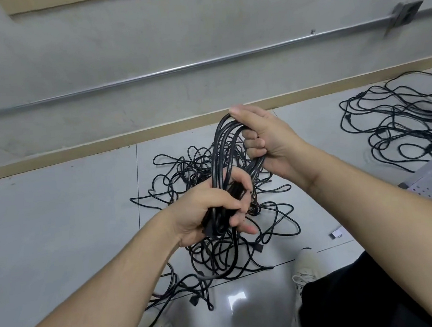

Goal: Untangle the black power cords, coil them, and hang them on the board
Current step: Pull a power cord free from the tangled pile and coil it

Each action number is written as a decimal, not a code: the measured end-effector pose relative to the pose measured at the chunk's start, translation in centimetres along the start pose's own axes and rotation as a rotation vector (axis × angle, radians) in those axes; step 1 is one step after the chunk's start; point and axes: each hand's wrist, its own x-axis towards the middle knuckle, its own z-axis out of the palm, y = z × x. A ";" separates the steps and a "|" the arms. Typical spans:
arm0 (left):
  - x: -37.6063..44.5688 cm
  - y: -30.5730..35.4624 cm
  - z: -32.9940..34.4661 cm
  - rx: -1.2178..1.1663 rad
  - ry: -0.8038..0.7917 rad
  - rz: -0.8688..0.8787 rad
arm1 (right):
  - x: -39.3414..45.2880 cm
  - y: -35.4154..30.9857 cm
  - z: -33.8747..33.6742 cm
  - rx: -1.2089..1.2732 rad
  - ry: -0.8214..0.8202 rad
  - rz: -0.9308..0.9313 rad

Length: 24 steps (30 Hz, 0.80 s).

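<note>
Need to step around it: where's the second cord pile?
The second cord pile lies on the floor at far right, by the baseboard, beyond the right hand.

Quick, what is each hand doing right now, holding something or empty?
Left hand: closed, gripping the lower end of the coiled black cord.
Right hand: closed, gripping the upper loops of the same coil.

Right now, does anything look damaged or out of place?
No damage shows. Both hands, left and right, grip one coil. Still out of place: a tangled pile on the floor below, and a second loose heap at right.
</note>
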 end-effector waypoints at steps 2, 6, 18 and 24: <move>0.2 -0.5 -0.1 0.014 0.093 0.019 | 0.1 0.5 0.1 -0.019 0.016 -0.001; 0.4 -0.3 -1.1 -0.072 0.301 0.171 | 0.3 1.1 -0.4 0.042 -0.025 0.126; -0.3 3.6 -3.9 -0.346 0.817 0.536 | -2.3 6.7 0.9 -0.865 -0.805 0.284; -2.3 5.1 -6.2 -0.166 1.118 0.610 | -2.6 6.1 1.1 -0.944 -0.761 0.378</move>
